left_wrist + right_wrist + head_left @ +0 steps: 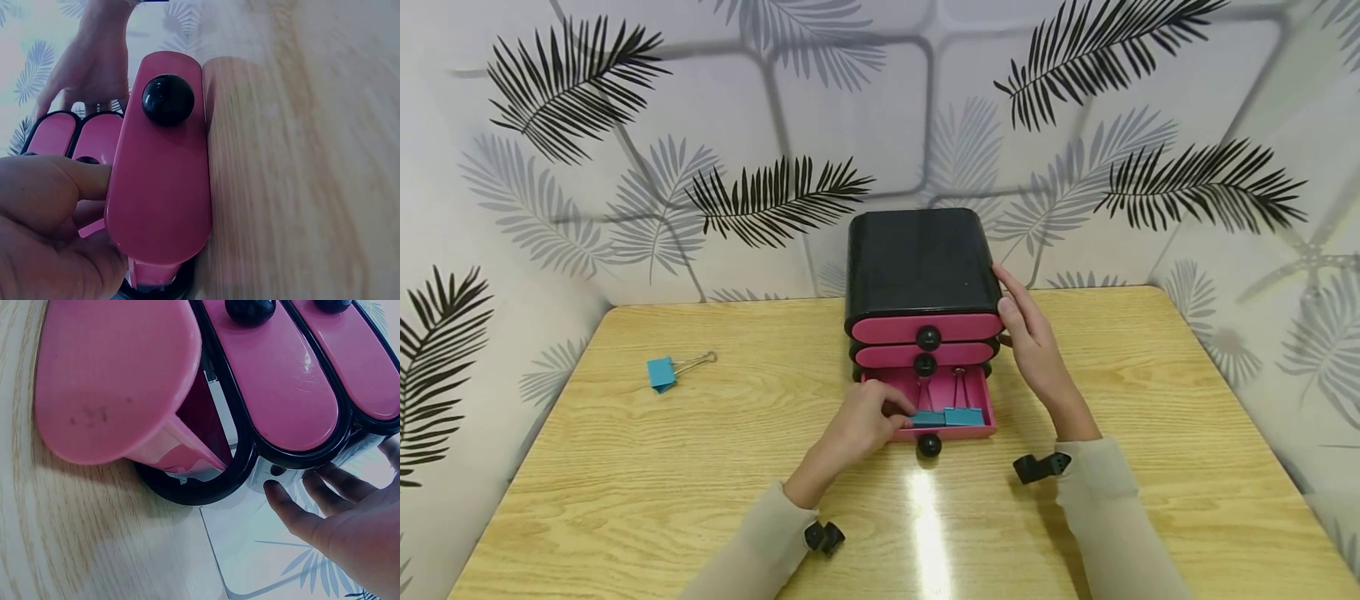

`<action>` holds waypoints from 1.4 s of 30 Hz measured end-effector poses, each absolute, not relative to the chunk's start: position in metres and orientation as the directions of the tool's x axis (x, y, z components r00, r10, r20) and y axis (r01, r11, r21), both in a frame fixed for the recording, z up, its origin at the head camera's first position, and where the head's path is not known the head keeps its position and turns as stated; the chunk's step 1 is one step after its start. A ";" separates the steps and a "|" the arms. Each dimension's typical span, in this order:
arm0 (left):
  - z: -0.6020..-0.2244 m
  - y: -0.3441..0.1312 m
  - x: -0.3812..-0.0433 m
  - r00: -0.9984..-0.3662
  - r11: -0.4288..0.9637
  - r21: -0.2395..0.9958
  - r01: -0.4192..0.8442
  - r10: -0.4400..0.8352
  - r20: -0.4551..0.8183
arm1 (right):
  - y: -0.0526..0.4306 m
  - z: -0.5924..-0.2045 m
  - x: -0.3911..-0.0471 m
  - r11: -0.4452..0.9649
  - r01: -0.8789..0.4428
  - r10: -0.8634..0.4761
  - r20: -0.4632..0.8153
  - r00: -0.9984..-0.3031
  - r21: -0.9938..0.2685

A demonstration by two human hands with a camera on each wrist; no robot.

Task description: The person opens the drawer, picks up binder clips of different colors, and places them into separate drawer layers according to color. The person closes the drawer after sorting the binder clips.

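A small black drawer cabinet with pink drawer fronts and round black knobs stands on the table. Its bottom drawer is pulled out. Inside lie two blue binder clips side by side, the right binder clip and the left binder clip, their wire handles toward the back. My left hand reaches over the drawer's left side and pinches the left clip's end; the drawer front hides the fingertips in the left wrist view. Extended fingers of my right hand rest against the cabinet's right side.
Another blue binder clip lies on the left part of the wooden table, its handles pointing right. Behind the cabinet rises a wall covered with a leaf pattern. The middle drawer and top drawer are closed.
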State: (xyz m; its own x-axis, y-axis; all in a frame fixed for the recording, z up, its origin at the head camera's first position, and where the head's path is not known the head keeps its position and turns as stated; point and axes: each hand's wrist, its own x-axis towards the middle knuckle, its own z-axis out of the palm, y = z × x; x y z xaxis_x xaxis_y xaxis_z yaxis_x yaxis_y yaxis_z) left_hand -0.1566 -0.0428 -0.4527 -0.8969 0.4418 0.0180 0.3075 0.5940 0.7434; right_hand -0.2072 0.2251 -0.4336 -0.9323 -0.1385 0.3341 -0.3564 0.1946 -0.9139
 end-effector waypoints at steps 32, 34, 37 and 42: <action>-0.438 -0.080 -0.154 -0.779 0.360 0.873 0.328 0.626 0.034 | 0.223 -0.433 -0.208 0.197 -0.357 -0.141 0.334 -0.932 -0.913; -0.436 -0.086 -0.153 -0.770 0.339 0.880 0.332 0.637 0.045 | 0.223 -0.434 -0.208 0.200 -0.356 -0.139 0.334 -0.932 -0.913; -0.432 -0.093 -0.152 -0.765 0.312 0.892 0.327 0.641 0.057 | 0.224 -0.435 -0.208 0.203 -0.356 -0.133 0.335 -0.933 -0.912; -0.429 -0.101 -0.153 -0.771 0.270 0.905 0.328 0.630 0.092 | 0.224 -0.435 -0.207 0.200 -0.356 -0.129 0.336 -0.933 -0.913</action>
State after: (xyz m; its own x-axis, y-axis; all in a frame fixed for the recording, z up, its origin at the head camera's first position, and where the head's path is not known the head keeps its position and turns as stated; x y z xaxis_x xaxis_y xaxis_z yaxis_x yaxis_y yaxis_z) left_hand -0.1528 -0.1015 -0.4291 -0.7714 0.6297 0.0916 0.3276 0.2697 0.9055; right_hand -0.2068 0.2244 -0.4348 -0.9331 -0.1292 0.3357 -0.3561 0.2004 -0.9127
